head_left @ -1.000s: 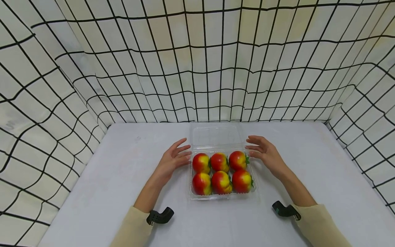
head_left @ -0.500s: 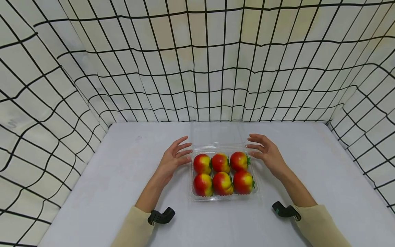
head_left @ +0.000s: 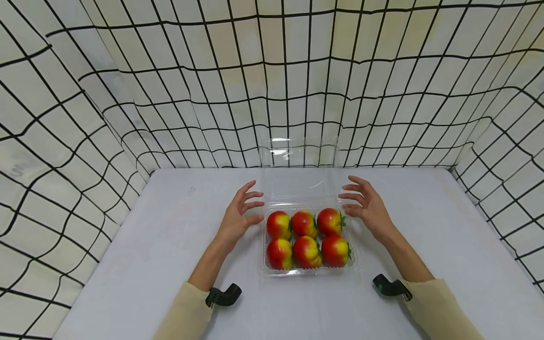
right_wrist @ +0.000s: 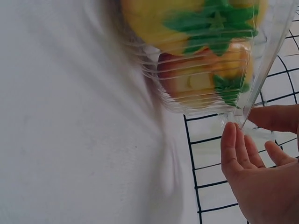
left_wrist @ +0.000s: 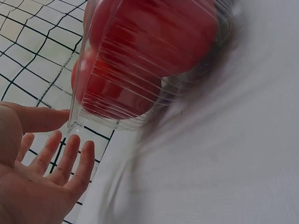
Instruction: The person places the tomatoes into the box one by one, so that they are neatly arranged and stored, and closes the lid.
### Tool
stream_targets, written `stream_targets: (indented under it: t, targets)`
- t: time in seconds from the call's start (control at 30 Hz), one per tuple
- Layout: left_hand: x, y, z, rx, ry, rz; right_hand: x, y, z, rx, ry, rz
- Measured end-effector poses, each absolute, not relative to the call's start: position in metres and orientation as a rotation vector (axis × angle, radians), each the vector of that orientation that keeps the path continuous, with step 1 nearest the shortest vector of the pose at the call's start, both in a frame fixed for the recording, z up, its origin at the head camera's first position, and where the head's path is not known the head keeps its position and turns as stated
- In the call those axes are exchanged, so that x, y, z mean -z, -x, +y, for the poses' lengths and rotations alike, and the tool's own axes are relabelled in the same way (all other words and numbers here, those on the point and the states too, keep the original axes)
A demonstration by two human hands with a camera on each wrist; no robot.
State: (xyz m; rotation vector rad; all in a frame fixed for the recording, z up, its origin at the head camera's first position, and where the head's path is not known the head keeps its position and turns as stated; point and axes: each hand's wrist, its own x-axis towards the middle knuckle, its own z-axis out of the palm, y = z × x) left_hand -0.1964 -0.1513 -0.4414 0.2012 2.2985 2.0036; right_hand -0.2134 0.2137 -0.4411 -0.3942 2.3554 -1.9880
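A clear plastic clamshell box (head_left: 307,273) sits mid-table, holding several red-and-yellow, tomato-like fruits (head_left: 306,249) with green leafy tops, in two rows. Its transparent lid (head_left: 299,182) stands tilted up at the back and is hard to make out. At the box's left back corner is my left hand (head_left: 234,218), fingers spread and loosely bent, the thumb by the rim. My right hand (head_left: 372,210) mirrors it at the right back corner. Both wrist views show the thumb by the rim, the left hand (left_wrist: 42,177) and right hand (right_wrist: 264,177) with the other fingers beyond it.
A white-covered table (head_left: 140,245) lies under everything. Walls of white cloth behind black netting (head_left: 297,85) enclose the back and both sides. Black wrist-worn devices (head_left: 224,295) sit at both cuffs.
The lid has swung up from lying nearly flat to a steeper tilt, now catching glare. Both hands' fingers have moved slightly up and back along with it. The fruits stay in place.
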Motion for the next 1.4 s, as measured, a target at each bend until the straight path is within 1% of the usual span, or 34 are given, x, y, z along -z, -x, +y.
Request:
stream_targets:
  t: [0.7, 0.93, 1.17, 1.4]
  targets:
    - [0.444, 0.197, -0.155, -1.977, -0.29, 2.354, 0.423, 0.227, 0.203, 1.997, 0.31, 2.469]
    - [0.436, 0.2, -0.149, -2.029, -0.319, 2.36, 0.421, 0.225, 0.203, 2.072, 0.335, 2.453]
    - [0.419, 0.204, -0.141, -2.156, -0.374, 2.391, 0.42, 0.222, 0.203, 2.086, 0.35, 2.481]
    - [0.407, 0.206, -0.134, -2.214, -0.408, 2.448, 0.42, 0.221, 0.204, 2.19, 0.461, 2.43]
